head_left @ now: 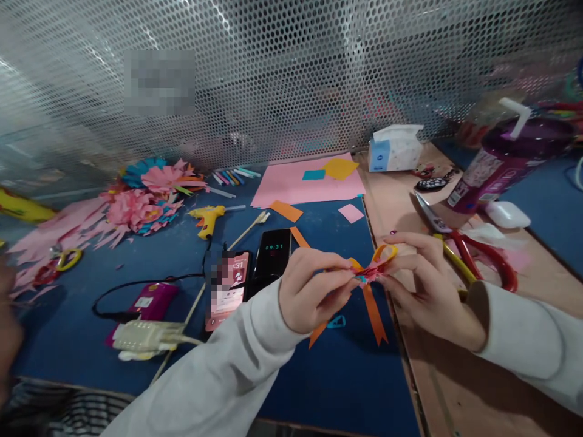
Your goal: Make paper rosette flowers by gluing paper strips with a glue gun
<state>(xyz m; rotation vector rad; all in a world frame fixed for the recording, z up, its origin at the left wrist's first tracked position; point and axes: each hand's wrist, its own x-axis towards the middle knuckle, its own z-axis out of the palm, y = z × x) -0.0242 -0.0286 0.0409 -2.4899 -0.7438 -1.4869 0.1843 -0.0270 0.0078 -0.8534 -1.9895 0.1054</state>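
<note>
Between my two hands, above the blue table, is a small paper bow [374, 309] with yellow-orange loops, a pink and teal middle and two orange tails hanging down. My left hand [316, 285] pinches its left side, fingertips close to the middle. On the other side, my right hand [421, 279] grips the right loop between thumb and fingers. The fingers partly cover the bow's centre. An orange paper strip [299, 237] lies behind my left hand, and a teal paper cutout [337, 321] is on the table below it.
Large scissors [473, 255] and a purple bottle with a straw [496, 158] stand near my right hand. Leftward are two phones [273, 252], a yellow glue gun [207, 220], a power strip [146, 337] and pink paper flowers [141, 203]. A person's arm [6, 328] shows at the left edge.
</note>
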